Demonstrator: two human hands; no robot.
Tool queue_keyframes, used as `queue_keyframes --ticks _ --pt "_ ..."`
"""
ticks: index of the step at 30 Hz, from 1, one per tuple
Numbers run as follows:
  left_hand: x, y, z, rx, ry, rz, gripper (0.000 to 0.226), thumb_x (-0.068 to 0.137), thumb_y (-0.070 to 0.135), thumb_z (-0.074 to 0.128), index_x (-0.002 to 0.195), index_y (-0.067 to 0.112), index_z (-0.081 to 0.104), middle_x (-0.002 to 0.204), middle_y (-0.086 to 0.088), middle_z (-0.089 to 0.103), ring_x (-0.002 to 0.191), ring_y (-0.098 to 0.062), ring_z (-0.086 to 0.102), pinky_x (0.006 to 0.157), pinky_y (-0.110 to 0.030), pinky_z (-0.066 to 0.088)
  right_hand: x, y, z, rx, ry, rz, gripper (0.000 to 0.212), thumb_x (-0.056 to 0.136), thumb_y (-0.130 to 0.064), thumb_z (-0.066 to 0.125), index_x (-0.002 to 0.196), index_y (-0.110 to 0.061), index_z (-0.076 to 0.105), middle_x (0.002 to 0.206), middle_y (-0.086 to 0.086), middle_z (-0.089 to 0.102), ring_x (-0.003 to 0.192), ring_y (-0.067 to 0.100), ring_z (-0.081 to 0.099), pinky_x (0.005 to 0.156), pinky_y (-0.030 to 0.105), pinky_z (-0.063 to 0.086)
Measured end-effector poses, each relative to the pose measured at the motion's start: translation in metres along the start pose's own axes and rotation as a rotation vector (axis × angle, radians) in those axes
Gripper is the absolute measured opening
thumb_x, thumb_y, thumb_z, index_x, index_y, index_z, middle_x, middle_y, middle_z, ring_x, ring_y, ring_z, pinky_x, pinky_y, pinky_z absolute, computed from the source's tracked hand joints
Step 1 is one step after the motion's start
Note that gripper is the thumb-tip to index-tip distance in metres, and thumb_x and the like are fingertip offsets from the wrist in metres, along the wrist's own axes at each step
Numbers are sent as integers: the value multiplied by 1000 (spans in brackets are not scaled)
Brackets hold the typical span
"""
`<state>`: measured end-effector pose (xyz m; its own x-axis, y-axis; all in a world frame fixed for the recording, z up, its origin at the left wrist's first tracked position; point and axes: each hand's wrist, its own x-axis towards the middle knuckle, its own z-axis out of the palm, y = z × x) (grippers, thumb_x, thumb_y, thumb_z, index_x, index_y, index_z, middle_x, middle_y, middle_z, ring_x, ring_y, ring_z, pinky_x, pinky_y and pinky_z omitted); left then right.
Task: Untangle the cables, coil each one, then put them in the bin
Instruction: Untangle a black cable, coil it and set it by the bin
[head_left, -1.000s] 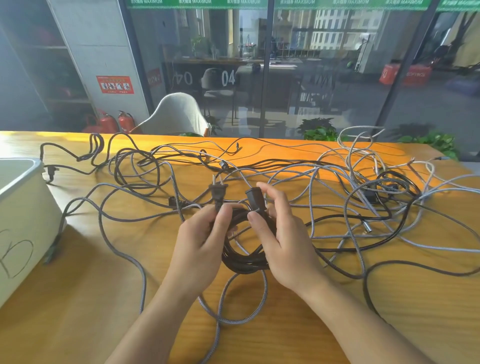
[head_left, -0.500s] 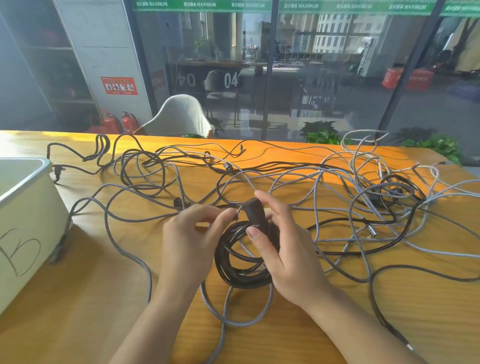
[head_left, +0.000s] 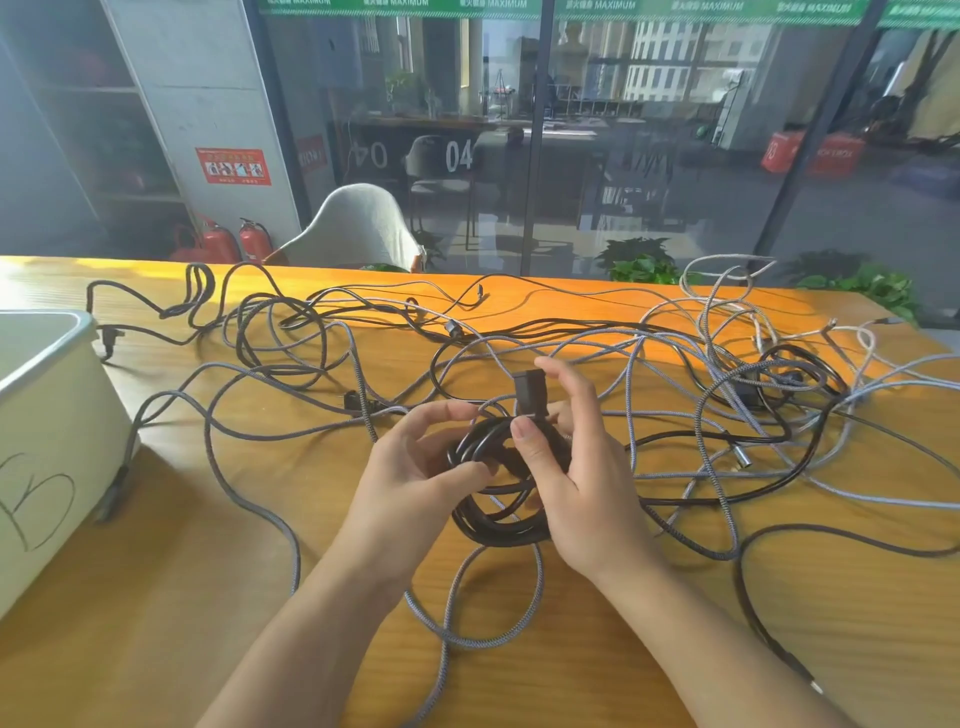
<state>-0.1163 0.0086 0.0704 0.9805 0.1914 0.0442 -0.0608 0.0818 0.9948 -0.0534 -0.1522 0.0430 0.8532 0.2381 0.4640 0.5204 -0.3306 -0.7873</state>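
A coiled black power cable (head_left: 498, 519) hangs between my two hands above the wooden table (head_left: 208, 597). My right hand (head_left: 576, 478) grips the coil's right side, its thumb pressed on the loops and its fingers behind the black plug (head_left: 527, 397) that sticks up. My left hand (head_left: 415, 467) holds the coil's left side with thumb and curled fingers. Many grey braided and black cables (head_left: 727, 395) lie tangled across the table. The white bin (head_left: 47, 447) marked with a "B" stands at the left edge.
A grey braided loop (head_left: 467, 623) lies under my wrists. The table's far edge meets a glass wall; a white chair (head_left: 358, 228) and green plants (head_left: 644, 265) stand behind it. Bare wood shows at the front left.
The second plug seen a second ago is now hidden in the coil. My hands lifted the coil slightly, and my left fingers shifted from the top to its left side.
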Motion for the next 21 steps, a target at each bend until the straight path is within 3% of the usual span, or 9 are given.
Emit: queue_keyframes --ticks 6,10,12,14,17,19,21 --pt "2 -2 0 28 -45 31 40 91 -12 64 117 19 62 97 -1 77 90 -23 73 78 -31 59 2 -4 -2 264 -53 129 44 99 -42 65 137 -57 46 99 2 73 102 16 73 84 51 61" --pt "4 -3 -7 323 -120 152 46 91 -8 65 121 27 61 105 9 68 92 -18 70 73 -30 59 2 -8 -3 384 -134 219 46 98 -34 68 139 -41 51 106 7 71 95 19 75 63 40 64" --pt "5 -3 -10 480 -140 224 44 92 -2 68 119 32 59 113 12 64 97 -17 68 79 -31 59 3 -7 -6 256 -168 189 40 97 -41 67 135 -43 53 103 -6 70 88 18 76 60 39 63" --pt "5 -6 -11 656 -90 299 39 92 8 74 110 38 58 119 17 59 108 -8 64 91 -22 54 6 -6 -11 57 -215 133 37 98 -51 62 134 -45 52 99 -13 70 82 15 76 67 42 63" --pt "6 -10 -7 809 -21 377 30 91 21 78 100 42 59 118 26 54 111 0 57 93 -19 50 9 -4 -16 -103 -228 107 41 97 -63 53 133 -45 50 105 -14 72 95 8 72 83 40 59" --pt "7 -11 -6 840 -23 384 26 93 24 77 102 43 62 118 28 55 112 2 56 92 -12 46 10 -3 -16 -3 -220 198 38 94 -63 56 129 -48 51 111 -13 72 104 6 70 95 41 57" --pt "7 -12 -6 864 -18 372 25 94 25 76 104 44 63 118 30 55 111 5 55 86 -3 41 11 -5 -16 190 -237 331 32 96 -50 65 126 -47 55 111 -7 75 106 7 71 105 45 52"
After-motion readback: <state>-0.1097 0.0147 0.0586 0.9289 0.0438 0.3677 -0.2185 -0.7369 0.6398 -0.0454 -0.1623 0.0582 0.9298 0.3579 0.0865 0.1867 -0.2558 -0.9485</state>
